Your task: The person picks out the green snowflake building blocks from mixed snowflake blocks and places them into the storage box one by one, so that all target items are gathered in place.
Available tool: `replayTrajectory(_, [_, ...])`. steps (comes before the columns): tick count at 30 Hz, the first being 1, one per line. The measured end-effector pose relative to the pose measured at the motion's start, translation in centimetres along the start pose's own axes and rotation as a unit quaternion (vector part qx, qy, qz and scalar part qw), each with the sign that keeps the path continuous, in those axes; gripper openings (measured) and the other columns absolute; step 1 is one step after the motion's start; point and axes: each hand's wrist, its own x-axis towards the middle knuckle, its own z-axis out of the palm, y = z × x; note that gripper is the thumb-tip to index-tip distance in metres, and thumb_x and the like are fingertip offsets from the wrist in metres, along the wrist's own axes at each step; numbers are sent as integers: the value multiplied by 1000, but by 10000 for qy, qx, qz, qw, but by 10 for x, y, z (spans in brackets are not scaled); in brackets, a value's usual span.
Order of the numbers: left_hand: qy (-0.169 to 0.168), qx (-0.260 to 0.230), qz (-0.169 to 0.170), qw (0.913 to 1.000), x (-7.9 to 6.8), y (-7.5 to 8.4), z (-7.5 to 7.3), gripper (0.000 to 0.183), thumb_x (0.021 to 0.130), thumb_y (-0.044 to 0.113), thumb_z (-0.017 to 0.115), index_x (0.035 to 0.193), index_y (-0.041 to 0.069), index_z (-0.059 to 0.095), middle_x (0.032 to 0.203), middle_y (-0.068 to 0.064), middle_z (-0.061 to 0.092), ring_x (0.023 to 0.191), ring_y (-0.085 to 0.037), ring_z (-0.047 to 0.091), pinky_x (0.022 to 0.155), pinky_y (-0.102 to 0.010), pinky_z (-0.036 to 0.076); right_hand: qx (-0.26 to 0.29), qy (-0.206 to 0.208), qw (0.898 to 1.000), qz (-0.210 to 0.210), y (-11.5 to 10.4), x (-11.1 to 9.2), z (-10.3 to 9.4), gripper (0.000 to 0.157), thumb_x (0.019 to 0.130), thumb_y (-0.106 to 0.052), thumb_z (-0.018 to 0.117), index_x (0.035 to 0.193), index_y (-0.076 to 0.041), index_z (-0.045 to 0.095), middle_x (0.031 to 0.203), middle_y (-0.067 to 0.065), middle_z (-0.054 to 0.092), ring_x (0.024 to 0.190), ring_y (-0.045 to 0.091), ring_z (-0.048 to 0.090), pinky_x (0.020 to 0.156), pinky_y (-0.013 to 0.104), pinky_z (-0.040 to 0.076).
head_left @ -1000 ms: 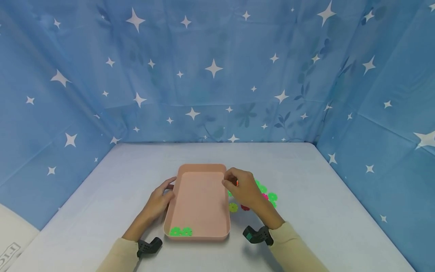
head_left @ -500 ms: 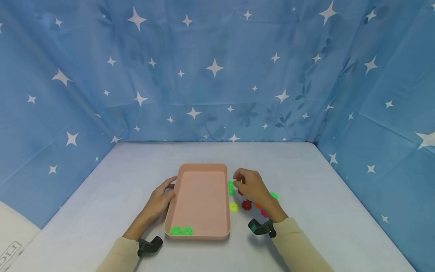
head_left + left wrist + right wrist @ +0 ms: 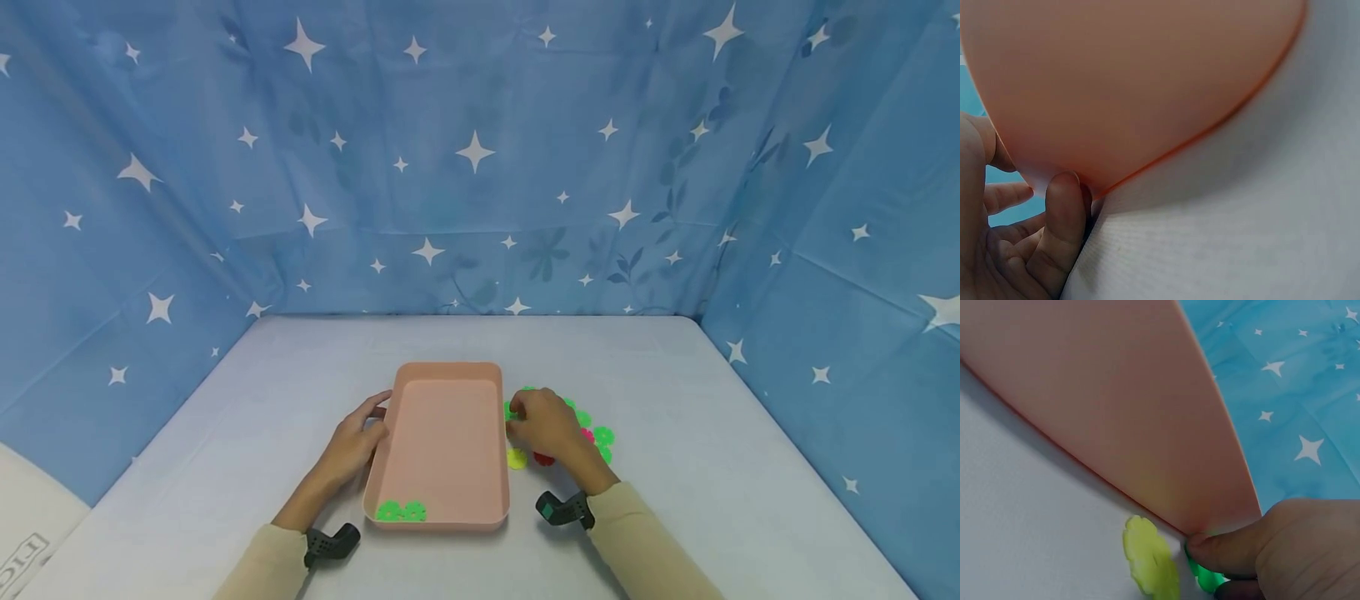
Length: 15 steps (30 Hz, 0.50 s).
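Note:
A shallow pink tray [image 3: 450, 450] lies on the white table, with two green flower-shaped plastic discs [image 3: 401, 511] in its near left corner. My left hand [image 3: 354, 442] rests against the tray's left side; in the left wrist view the thumb [image 3: 1065, 203] presses the outer wall. Just right of the tray, my right hand [image 3: 551, 425] pinches a green flower-shaped disc [image 3: 1205, 575] between thumb and finger, close to the tray's wall. Its other fingers are hidden. A yellow disc [image 3: 517, 458] lies beside that hand.
More flower-shaped discs surround the right hand, partly covered by it: several green ones [image 3: 603, 437], a dark red one [image 3: 543, 459] and a pink one [image 3: 587, 434]. A blue star-patterned curtain [image 3: 472, 192] stands behind and beside the white table [image 3: 315, 358].
My right hand first shifted right, away from the tray's edge, then came back left and lower to the green discs there. My left hand and the tray have stayed in place.

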Motion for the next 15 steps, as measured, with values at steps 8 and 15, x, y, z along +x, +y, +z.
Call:
replayTrajectory(8, [19,60,33,10000,-2,1,-1,63,93,14,47,156,17,41,135,-17,57,107,-27,61,91,-44,49,-220,-19,9994,263,-8,-2,1,20,81,-25,81,88,-10,70,80,-1,61,76,19,56,61,34,48])
replayTrajectory(15, [26,9,8,10000,-1,1,1,63,93,14,48,156,18,41,135,-17,57,103,-26,63,87,-40,50,-274,-145,9987,401,-12,-3,-2,22,79,-22,85,89,-9,70,82,0,64,77,19,59,63,35,51])
